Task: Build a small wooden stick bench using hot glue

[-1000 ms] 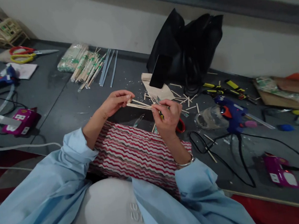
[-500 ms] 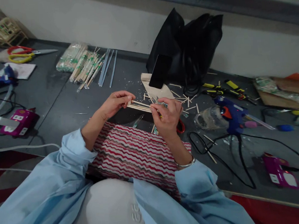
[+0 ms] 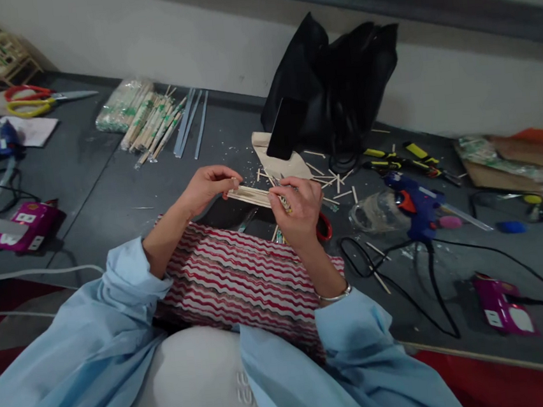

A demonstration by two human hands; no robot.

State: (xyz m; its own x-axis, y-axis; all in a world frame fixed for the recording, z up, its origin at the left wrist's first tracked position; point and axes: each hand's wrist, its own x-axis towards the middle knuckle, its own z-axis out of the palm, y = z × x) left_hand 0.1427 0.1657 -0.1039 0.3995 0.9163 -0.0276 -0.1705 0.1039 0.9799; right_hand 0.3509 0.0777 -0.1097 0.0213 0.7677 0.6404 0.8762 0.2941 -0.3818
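Observation:
Several thin wooden sticks [image 3: 250,196], lying side by side as a small strip, are held up above the table edge. My left hand [image 3: 211,188] pinches their left end between thumb and fingers. The right end is gripped by my right hand [image 3: 299,208], whose fingers are curled; a small pointed metal tip shows by these fingers, but I cannot make out the tool. Below my hands, a red-and-white wavy-striped cloth [image 3: 244,270] covers my lap. Close to my right wrist is a red scissor handle [image 3: 324,226], partly hidden.
Short cut sticks [image 3: 339,181] lie scattered beside a phone [image 3: 287,128] and a black bag [image 3: 332,89]. A blue glue gun [image 3: 416,205] with a looping cord stands at right, near a purple box [image 3: 505,306]. Wrapped stick bundles [image 3: 153,128] and large scissors [image 3: 43,100] are at left.
The sticks between my hands have turned slightly, so they now look closer together. Both hands keep their hold. The whole view has shifted a little.

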